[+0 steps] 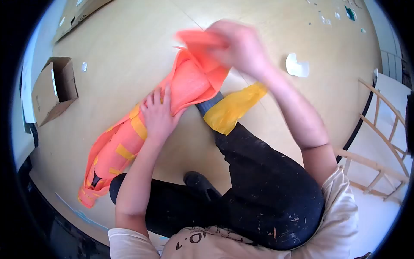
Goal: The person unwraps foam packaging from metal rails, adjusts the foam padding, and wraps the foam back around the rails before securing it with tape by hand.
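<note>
A long bundle wrapped in orange foam-like sheet (189,80) lies slantwise on the floor, with yellow tape strips (138,127) along its side. My left hand (159,114) rests on the bundle's middle, fingers spread over the wrap. At its upper end, my right hand (239,45) pinches a raised flap of the sheet; both hand and flap are blurred. Inside the loose end, the contents are covered by orange material. Something dark shows through a gap near the lower end. A piece of yellow tape (233,110) hangs by my trouser leg, below my right hand.
An open cardboard box (56,90) stands at left, with more cardboard (82,15) behind it. A white scrap (297,65) lies on the floor to the right. Wooden frames (379,172) are at far right. Small scraps (325,19) litter the far floor.
</note>
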Demonstrator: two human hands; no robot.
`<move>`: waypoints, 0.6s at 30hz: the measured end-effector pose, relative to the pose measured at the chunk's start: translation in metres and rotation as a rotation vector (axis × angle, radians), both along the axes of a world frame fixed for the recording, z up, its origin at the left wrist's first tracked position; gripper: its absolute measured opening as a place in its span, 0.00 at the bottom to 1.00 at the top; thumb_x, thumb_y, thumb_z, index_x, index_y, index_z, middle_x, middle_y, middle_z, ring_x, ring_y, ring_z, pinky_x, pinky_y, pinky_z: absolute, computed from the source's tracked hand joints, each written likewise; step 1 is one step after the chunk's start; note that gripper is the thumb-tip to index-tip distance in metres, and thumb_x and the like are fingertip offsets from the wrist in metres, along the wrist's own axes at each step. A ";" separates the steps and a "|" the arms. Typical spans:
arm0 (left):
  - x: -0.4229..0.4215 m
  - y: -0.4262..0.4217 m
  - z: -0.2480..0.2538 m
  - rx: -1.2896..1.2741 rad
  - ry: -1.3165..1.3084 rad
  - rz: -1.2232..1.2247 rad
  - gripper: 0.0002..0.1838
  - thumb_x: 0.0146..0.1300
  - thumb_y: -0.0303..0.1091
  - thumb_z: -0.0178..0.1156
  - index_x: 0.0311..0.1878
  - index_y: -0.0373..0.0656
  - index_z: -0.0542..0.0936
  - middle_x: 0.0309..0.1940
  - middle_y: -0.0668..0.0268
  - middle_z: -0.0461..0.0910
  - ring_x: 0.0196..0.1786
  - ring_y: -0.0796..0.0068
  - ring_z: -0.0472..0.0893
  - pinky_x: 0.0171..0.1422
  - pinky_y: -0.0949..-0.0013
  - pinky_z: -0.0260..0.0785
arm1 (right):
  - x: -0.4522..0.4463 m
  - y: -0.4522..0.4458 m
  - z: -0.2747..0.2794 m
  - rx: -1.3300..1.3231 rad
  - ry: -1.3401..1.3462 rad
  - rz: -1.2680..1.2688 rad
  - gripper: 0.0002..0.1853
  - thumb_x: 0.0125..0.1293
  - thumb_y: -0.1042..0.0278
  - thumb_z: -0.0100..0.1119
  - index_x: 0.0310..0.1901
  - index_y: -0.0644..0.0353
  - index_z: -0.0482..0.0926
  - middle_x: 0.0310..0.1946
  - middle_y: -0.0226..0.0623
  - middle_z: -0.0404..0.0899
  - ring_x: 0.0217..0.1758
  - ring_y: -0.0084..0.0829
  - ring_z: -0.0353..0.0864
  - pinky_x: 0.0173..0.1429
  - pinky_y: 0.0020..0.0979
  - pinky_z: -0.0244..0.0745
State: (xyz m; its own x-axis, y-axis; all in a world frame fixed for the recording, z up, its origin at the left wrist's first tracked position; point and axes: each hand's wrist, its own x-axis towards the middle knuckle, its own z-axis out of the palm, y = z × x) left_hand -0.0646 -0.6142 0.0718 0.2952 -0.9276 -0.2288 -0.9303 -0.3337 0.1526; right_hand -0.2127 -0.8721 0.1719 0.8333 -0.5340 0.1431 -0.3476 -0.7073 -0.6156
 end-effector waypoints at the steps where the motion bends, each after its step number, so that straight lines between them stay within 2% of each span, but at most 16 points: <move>1: 0.001 0.005 0.000 -0.021 -0.026 -0.032 0.44 0.62 0.60 0.67 0.76 0.47 0.67 0.67 0.57 0.73 0.68 0.53 0.70 0.73 0.41 0.57 | 0.028 0.049 -0.004 -0.281 -0.058 0.138 0.13 0.50 0.72 0.68 0.39 0.58 0.80 0.32 0.39 0.79 0.36 0.41 0.84 0.38 0.39 0.81; 2: 0.002 0.006 -0.004 -0.055 -0.054 -0.065 0.40 0.64 0.59 0.65 0.73 0.46 0.70 0.64 0.57 0.75 0.66 0.53 0.72 0.74 0.40 0.57 | 0.038 0.069 -0.012 -0.263 -0.151 0.180 0.10 0.52 0.70 0.66 0.34 0.56 0.76 0.31 0.37 0.77 0.36 0.38 0.83 0.36 0.40 0.79; 3: 0.004 0.007 -0.009 -0.060 -0.065 -0.059 0.40 0.64 0.59 0.65 0.73 0.46 0.70 0.64 0.57 0.75 0.66 0.53 0.72 0.74 0.40 0.57 | 0.045 0.090 -0.016 -0.272 -0.130 0.215 0.08 0.53 0.68 0.65 0.33 0.57 0.76 0.32 0.37 0.78 0.36 0.38 0.82 0.36 0.39 0.79; 4: 0.004 0.012 -0.016 -0.055 -0.092 -0.033 0.36 0.64 0.57 0.64 0.69 0.47 0.73 0.61 0.58 0.77 0.65 0.52 0.74 0.74 0.42 0.58 | 0.052 0.113 -0.024 -0.234 -0.138 0.257 0.08 0.52 0.68 0.64 0.32 0.57 0.75 0.32 0.36 0.77 0.36 0.38 0.81 0.35 0.36 0.79; 7: 0.002 0.017 -0.028 -0.062 -0.121 -0.011 0.33 0.65 0.54 0.64 0.67 0.45 0.74 0.61 0.57 0.77 0.65 0.51 0.74 0.73 0.43 0.60 | 0.062 0.167 -0.062 -0.322 -0.209 0.409 0.08 0.50 0.65 0.62 0.32 0.56 0.77 0.30 0.32 0.75 0.36 0.32 0.79 0.34 0.31 0.78; 10: 0.003 0.019 -0.031 -0.056 -0.128 -0.015 0.30 0.65 0.51 0.64 0.65 0.43 0.75 0.61 0.55 0.78 0.65 0.50 0.75 0.72 0.43 0.61 | 0.071 0.185 -0.082 -0.248 -0.287 0.429 0.08 0.51 0.65 0.62 0.32 0.57 0.78 0.31 0.31 0.75 0.36 0.31 0.78 0.34 0.30 0.78; 13: 0.006 0.020 -0.034 -0.048 -0.128 -0.028 0.28 0.65 0.48 0.63 0.63 0.41 0.76 0.60 0.54 0.78 0.64 0.49 0.75 0.71 0.44 0.63 | 0.083 0.206 -0.092 -0.308 -0.237 0.446 0.09 0.51 0.64 0.62 0.33 0.56 0.78 0.32 0.31 0.75 0.38 0.30 0.78 0.33 0.31 0.78; 16: 0.007 0.024 -0.032 -0.023 -0.118 -0.052 0.25 0.66 0.45 0.63 0.61 0.40 0.77 0.60 0.52 0.78 0.64 0.48 0.75 0.70 0.45 0.65 | 0.088 0.204 -0.102 -0.240 -0.305 0.376 0.06 0.56 0.63 0.60 0.31 0.55 0.79 0.30 0.32 0.76 0.36 0.32 0.78 0.36 0.32 0.78; 18: 0.007 0.027 -0.032 -0.002 -0.098 -0.063 0.24 0.66 0.42 0.63 0.60 0.38 0.78 0.60 0.51 0.78 0.64 0.47 0.76 0.69 0.46 0.66 | 0.091 0.201 -0.108 -0.178 -0.368 0.331 0.07 0.55 0.64 0.61 0.33 0.56 0.78 0.32 0.32 0.76 0.37 0.32 0.78 0.37 0.32 0.79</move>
State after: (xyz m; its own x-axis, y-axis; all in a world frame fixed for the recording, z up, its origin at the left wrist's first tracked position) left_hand -0.0571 -0.5872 0.0400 0.2569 -0.9456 -0.1997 -0.9599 -0.2737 0.0610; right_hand -0.1220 -0.6712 0.0638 0.8309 -0.1913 0.5225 0.1290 -0.8472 -0.5153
